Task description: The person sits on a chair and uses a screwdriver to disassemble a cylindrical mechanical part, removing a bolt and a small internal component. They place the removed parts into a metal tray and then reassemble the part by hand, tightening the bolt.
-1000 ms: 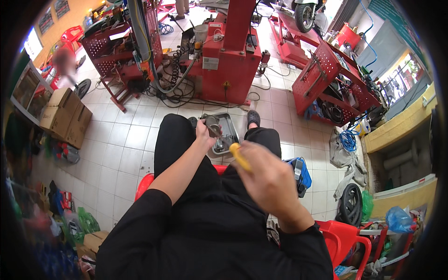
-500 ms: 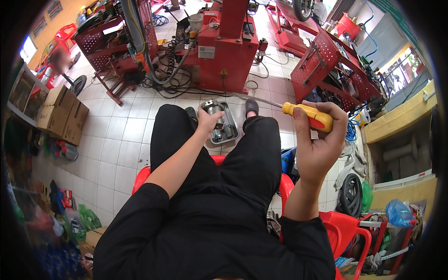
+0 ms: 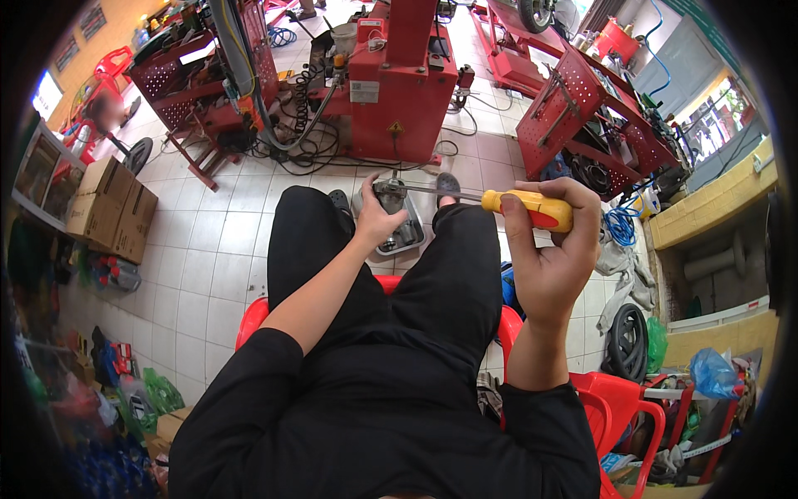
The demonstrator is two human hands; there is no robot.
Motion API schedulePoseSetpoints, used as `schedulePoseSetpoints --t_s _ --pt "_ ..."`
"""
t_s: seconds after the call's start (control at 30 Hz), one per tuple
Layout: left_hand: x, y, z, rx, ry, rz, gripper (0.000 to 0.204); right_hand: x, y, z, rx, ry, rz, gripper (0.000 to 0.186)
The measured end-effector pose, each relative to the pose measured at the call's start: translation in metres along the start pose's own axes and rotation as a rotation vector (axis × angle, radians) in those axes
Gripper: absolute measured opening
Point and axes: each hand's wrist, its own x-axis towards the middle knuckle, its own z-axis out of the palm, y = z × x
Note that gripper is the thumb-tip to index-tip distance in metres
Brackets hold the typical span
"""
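Bright, diffuse daylight filled the workshop, with a window past the far left corner of the tiled floor burnt nearly white and a soft sheen on the pale tiles. The black shirt and trousers swallowed most detail, whereas the yellow screwdriver handle looked fairly crisp. Fisheye curvature bent straight lines toward a dark, round rim, and the clutter by the floor's near left corner was smeared and blurry.
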Motion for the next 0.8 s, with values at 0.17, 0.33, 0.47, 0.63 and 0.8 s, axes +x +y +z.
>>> schedulePoseSetpoints --t_s 0.17,0.33,0.47,0.63,0.8 --pt "0.0 -0.004 0.002 0.029 0.016 0.069 0.088 -0.001 0.0 0.001 0.035 0.013 0.008 0.029" --pt "-0.001 0.0 0.0 -0.06 -0.002 0.045 0.091 -0.003 -0.001 -0.002 0.035 0.036 0.004 0.029" --pt "-0.001 0.008 0.001 -0.303 -0.086 0.052 0.095 0.001 0.004 -0.009 0.132 0.121 0.03 0.035" --pt "-0.006 0.02 0.003 -0.222 -0.155 0.134 0.089 0.005 0.004 -0.014 0.108 0.191 0.046 0.039" --pt "-0.004 0.014 0.0 -0.081 -0.19 0.145 0.071 0.006 0.006 -0.013 0.116 0.157 0.108 0.038"
